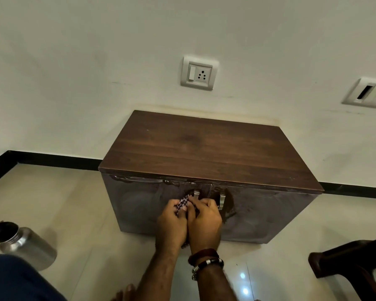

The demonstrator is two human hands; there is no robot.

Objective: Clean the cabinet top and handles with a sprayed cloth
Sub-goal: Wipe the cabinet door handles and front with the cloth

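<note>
Both the left hand (171, 222) and right hand (204, 222) clutch the checked cloth (183, 204) around the left handle (196, 194) just above them; rubbing its full length should clean best.

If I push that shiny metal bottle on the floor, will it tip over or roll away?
The bottle stands upright on the smooth floor tiles, so a low push would probably slide it. It is taller than wide, so a high push might tip it. Its round body would then likely roll.
</note>
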